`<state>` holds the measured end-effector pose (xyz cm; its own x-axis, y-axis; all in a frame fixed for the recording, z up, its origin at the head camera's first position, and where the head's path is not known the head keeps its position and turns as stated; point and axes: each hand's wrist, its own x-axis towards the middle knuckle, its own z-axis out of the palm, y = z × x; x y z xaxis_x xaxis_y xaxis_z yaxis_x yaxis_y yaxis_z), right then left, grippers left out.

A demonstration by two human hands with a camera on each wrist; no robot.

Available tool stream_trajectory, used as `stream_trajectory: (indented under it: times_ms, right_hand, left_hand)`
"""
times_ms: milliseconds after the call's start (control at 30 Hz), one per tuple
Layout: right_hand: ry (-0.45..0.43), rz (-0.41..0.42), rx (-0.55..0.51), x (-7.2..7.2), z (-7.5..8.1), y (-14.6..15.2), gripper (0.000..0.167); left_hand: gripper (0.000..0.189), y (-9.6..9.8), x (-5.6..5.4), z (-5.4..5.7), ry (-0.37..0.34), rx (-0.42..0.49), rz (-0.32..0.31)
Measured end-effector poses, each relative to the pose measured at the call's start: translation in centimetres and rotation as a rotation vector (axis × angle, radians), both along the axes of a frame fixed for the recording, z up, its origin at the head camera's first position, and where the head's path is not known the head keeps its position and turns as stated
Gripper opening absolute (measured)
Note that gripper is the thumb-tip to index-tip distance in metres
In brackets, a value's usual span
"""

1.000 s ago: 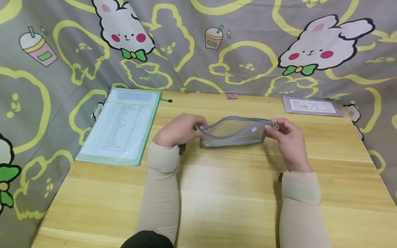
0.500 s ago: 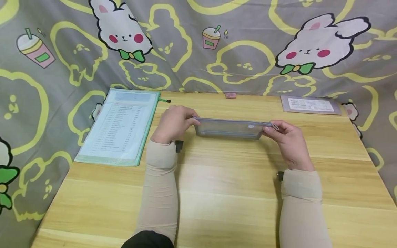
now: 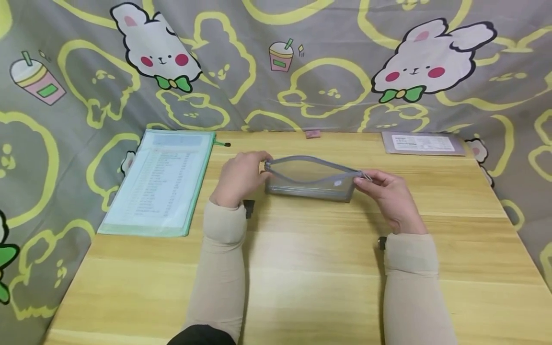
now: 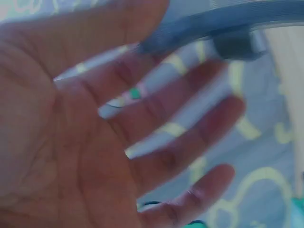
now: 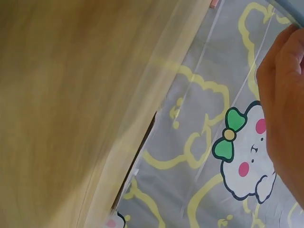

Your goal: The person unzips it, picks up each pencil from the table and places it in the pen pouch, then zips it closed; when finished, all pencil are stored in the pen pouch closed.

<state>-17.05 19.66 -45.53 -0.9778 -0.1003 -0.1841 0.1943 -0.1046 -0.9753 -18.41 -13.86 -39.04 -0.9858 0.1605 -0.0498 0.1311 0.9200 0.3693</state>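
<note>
A see-through grey zip pouch (image 3: 308, 188) is stretched sideways between both hands in the head view, its blue-grey zip mouth gaping. My left hand (image 3: 241, 178) pinches its left end. The left wrist view shows thumb and index finger at the pouch's band (image 4: 190, 29), the other fingers of the left hand (image 4: 71, 137) spread apart. At the right end, beside the looped zip pull (image 3: 366, 176), my right hand (image 3: 394, 201) pinches the corner. Only part of the right hand (image 5: 287, 104) shows in the right wrist view, its fingertips cut off. No contents are visible inside the pouch.
A green-edged clear document folder (image 3: 159, 182) with a printed sheet lies at left. Toward the back of the wooden table (image 3: 315, 287) are a small pink block (image 3: 313, 134) and a flat mauve packet (image 3: 422, 143) with a white label. A patterned curtain (image 3: 241, 57) hangs behind.
The pouch mouth was gaping, was drawn straight half a second ago, and gapes again now. The left hand has shifted slightly left and still holds its end. The head view has shifted a little.
</note>
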Motion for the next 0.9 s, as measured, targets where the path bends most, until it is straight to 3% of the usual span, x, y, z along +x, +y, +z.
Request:
stream_trajectory:
  times_ms: [133, 200, 267, 367, 433, 600, 733, 900]
  right_hand:
    - [0.021, 0.012, 0.125, 0.2, -0.1, 0.3, 0.007]
    - [0.011, 0.030, 0.184, 0.2, -0.4, 0.1, 0.006]
    - [-0.001, 0.045, 0.222, 0.2, -0.5, -0.1, 0.014]
    - [-0.007, 0.055, 0.234, 0.0, -0.2, 0.0, 0.031]
    - [-0.002, 0.056, 0.236, 0.0, 0.2, 0.0, 0.036]
    - [-0.019, 0.077, 0.244, 0.0, 0.7, -0.1, 0.035]
    - [-0.027, 0.064, 0.266, 0.0, 0.5, 0.1, 0.033]
    - [-0.005, 0.046, 0.320, 0.0, 0.6, 0.4, 0.031]
  left_hand:
    - [0.047, 2.8, 1.5, 1.6, 0.167, 0.019, -0.049]
    - [0.040, 4.8, 2.4, 1.9, 0.277, 0.041, -0.125]
    - [0.031, 7.3, 3.0, 2.0, 0.352, 0.032, -0.232]
    - [0.021, 11.2, 2.7, 1.7, 0.395, -0.036, -0.372]
    - [0.019, 13.2, 2.2, 1.6, 0.381, -0.096, -0.419]
    - [0.017, 15.5, 1.3, 0.8, 0.347, -0.216, -0.444]
    - [0.017, 16.5, 1.0, 0.1, 0.397, -0.241, -0.437]
    - [0.017, 17.1, 0.5, 0.1, 0.457, -0.160, -0.319]
